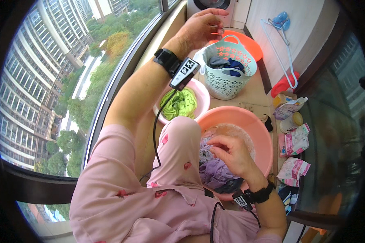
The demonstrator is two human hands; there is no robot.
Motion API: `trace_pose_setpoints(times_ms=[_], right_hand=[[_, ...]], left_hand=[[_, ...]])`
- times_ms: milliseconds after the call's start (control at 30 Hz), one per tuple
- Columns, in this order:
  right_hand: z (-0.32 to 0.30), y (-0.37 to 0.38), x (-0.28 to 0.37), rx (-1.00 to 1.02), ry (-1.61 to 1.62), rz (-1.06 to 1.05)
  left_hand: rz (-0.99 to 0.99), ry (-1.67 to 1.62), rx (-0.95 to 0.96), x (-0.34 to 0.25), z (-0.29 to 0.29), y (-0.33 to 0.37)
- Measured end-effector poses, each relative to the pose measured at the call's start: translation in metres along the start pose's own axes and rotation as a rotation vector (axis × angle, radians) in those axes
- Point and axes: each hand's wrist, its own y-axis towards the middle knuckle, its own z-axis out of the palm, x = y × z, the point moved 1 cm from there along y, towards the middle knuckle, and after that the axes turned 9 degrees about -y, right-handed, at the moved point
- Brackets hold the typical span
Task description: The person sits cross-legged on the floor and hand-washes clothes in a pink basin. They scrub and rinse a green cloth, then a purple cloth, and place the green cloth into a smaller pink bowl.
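My left hand (202,30) is raised at the far side, near the rim of a pale green laundry basket (227,85). One finger is stretched out and the others are loosely bent, with nothing visible in them. Dark blue and grey clothes (233,66) lie in the basket. Over a large pink-orange basin (265,139) hangs my right hand (233,156), its fingers loosely apart and seemingly holding nothing. Beneath it, wet purple and grey laundry (217,170) sits in sudsy water. Left of that basin, a pale pink basin (205,95) holds a bright green garment (180,103).
An orange basin (255,46) stands behind the basket, near a washing machine (209,5). Blue hangers (290,60) hang by the right wall. Along the right ledge are a lidded jar (291,122) and pink-white packets (297,139). A window (85,81) runs along the left.
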Motion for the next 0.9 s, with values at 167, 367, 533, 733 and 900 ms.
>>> trace_pose_setpoints(times_ms=[167,367,533,733,900], right_hand=[[0.003,0.012,-0.007,-0.005,0.220,0.066],[0.020,0.012,-0.010,0.084,0.429,0.102],[0.050,0.010,0.000,0.228,0.417,0.160],[0.073,0.006,0.011,0.614,0.380,0.156],[0.074,0.011,0.016,0.728,0.468,0.115]], left_hand=[[0.003,-0.083,0.146,0.021,0.048,-0.008],[0.051,0.055,0.151,0.057,0.074,-0.016],[0.001,0.029,0.042,0.077,0.070,0.001],[0.095,0.363,-0.044,0.066,0.057,0.036],[0.086,0.454,-0.098,0.052,0.062,0.050]])
